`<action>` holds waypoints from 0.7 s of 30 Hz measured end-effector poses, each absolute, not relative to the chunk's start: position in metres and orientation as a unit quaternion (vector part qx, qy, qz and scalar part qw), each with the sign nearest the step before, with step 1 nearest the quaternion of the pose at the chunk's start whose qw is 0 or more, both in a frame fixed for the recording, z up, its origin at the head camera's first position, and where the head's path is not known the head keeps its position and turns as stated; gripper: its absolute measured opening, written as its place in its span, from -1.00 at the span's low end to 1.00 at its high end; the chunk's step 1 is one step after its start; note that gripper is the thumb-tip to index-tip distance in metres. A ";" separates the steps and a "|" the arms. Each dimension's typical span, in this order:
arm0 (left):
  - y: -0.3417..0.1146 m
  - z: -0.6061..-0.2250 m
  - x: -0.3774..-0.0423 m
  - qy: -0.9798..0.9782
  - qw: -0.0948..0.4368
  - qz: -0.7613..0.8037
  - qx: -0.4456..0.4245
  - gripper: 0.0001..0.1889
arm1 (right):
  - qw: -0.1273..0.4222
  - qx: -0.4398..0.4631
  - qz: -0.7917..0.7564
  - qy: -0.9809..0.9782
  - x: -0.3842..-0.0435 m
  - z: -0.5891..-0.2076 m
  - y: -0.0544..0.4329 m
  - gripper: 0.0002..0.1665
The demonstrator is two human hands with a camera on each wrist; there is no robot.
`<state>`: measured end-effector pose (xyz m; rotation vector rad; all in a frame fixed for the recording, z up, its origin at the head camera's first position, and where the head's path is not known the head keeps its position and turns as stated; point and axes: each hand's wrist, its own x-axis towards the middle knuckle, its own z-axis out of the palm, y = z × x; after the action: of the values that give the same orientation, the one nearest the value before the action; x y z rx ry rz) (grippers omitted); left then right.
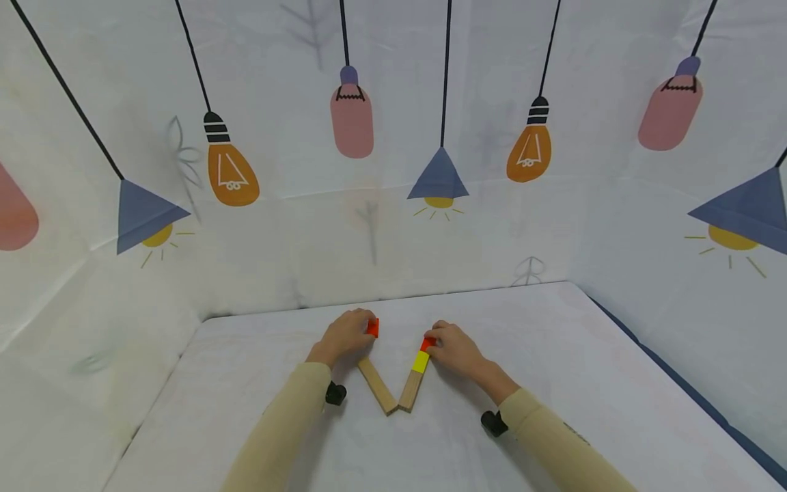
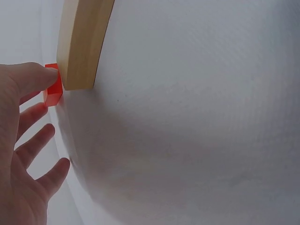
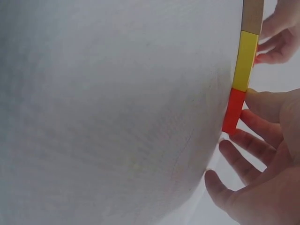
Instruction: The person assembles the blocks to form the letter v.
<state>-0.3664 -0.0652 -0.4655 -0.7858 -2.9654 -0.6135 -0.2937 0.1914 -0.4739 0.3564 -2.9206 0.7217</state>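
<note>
Between thumb and fingers, my left hand [image 1: 344, 336] pinches a small red block [image 1: 373, 328], just beyond the far end of a plain wooden block [image 1: 377, 386]. A second plain wooden block [image 1: 410, 391] meets the first at their near ends, so the two form a V. At the right block's far end lies a yellow block [image 1: 421, 362], and against that sits another red block [image 1: 427, 342]. My right hand [image 1: 456, 350] holds this red block with thumb and fingertips, the other fingers spread in the right wrist view. Fingers partly cover both red blocks.
The blocks lie on a white-covered table [image 1: 246, 383]. White sheets with printed lamps [image 1: 439, 174] hang behind and at both sides. A dark blue strip [image 1: 670, 379] runs along the table's right edge. A small black device [image 1: 494, 424] is at each wrist.
</note>
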 end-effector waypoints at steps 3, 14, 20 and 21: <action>-0.064 -0.466 -0.366 -0.947 0.008 -0.196 -0.253 -0.76 | 0.057 0.118 0.234 -0.963 -0.293 -0.474 0.191 -0.69; -0.065 -0.471 -0.368 -0.945 0.024 -0.200 -0.259 -0.85 | 0.061 0.119 0.239 -0.962 -0.292 -0.474 0.191 -0.69; -0.064 -0.467 -0.366 -0.948 0.018 -0.198 -0.247 -0.80 | 0.060 0.120 0.238 -0.962 -0.293 -0.474 0.191 -0.68; -0.064 -0.466 -0.366 -0.949 0.016 -0.199 -0.246 -0.80 | 0.060 0.119 0.237 -0.962 -0.292 -0.473 0.191 -0.68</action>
<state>-0.3661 -0.0638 -0.4664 -0.7643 -2.9498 -0.6174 -0.2924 0.1910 -0.4734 0.3615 -2.9119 0.7183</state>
